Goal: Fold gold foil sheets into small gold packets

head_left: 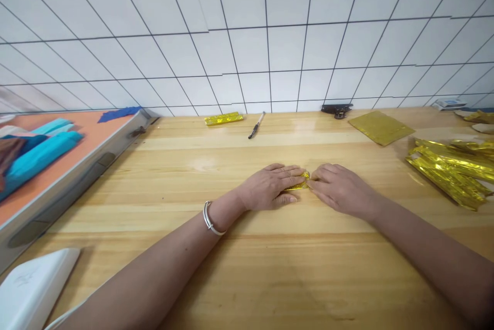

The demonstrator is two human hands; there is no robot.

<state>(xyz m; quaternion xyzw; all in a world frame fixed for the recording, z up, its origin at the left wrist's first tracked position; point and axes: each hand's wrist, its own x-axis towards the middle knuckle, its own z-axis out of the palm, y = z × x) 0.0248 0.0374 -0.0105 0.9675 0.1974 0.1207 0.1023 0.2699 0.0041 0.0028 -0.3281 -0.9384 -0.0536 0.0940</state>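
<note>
A small piece of folded gold foil paper (pixel 296 186) lies on the wooden table, mostly covered by my hands. My left hand (pixel 272 186), with a silver bangle at its wrist, rests flat over the foil with fingers stretched out. At the foil's right end, my right hand (pixel 339 188) has its fingers bent and pressed together on the edge. How the foil is folded beneath the fingers is hidden.
Toward the wall lie a folded gold strip (pixel 224 119), a pen (pixel 257 125), a black clip (pixel 337 109) and a flat gold sheet (pixel 381 127). Crumpled gold foil packs (pixel 455 170) are at right. A white box-like object (pixel 36 286) and an orange-topped surface (pixel 98 137) stand left.
</note>
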